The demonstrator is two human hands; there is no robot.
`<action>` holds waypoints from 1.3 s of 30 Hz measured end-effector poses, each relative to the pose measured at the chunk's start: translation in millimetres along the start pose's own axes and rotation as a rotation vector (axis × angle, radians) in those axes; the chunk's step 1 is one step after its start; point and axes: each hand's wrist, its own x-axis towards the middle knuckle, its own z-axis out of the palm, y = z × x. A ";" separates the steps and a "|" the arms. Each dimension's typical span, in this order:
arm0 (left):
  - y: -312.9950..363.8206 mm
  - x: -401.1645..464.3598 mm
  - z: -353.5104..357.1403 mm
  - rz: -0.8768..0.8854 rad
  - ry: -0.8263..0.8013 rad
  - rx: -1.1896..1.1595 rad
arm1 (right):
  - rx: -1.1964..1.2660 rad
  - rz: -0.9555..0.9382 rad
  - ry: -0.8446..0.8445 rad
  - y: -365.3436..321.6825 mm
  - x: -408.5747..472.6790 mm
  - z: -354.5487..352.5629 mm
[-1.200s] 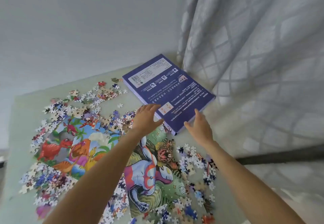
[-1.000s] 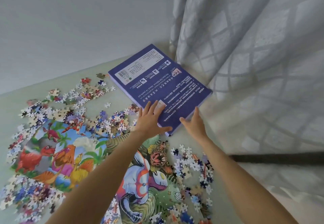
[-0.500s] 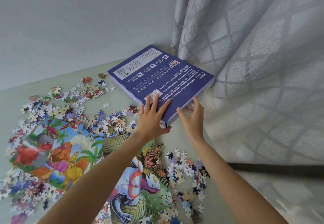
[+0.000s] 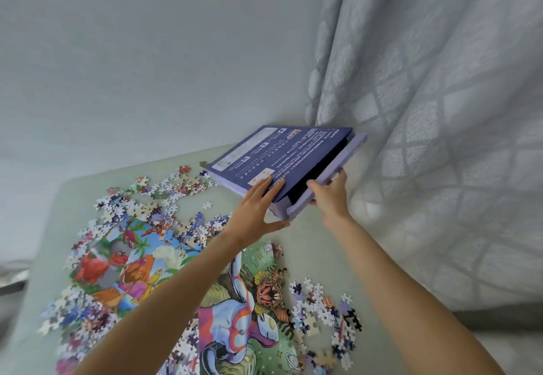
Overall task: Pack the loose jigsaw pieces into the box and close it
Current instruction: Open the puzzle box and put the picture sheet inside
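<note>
One box [image 4: 282,154], two hands, loose jigsaw pieces [image 4: 152,198] too many to count on the pale green table [image 4: 305,245]. Box dark blue with white print and lilac sides, lifted at the table's far corner by the curtain [image 4: 426,139], long axis running near-left to far-right, halves parted. Left hand [image 4: 255,207] clasps the upper half; right hand [image 4: 330,195] grasps the lilac lower half.

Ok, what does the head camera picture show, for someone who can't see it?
Two hands are pulling a purple puzzle box apart: the left hand grips its top part and the right hand its lower part. Below lie loose jigsaw pieces and colourful cartoon pictures on a pale table by a curtain.
</note>
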 end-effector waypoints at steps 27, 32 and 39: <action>22.9 42.7 -165.1 0.011 0.682 -0.149 | -0.739 -1.083 -0.317 -166.5 -40.6 -14.5; 21.0 41.8 -190.1 -0.065 0.737 -0.642 | -0.967 -1.068 -0.468 -224.3 -52.0 -21.6; -14.0 37.8 -179.4 -0.189 0.483 -0.900 | -1.228 -1.004 -0.512 -219.7 -31.3 -12.3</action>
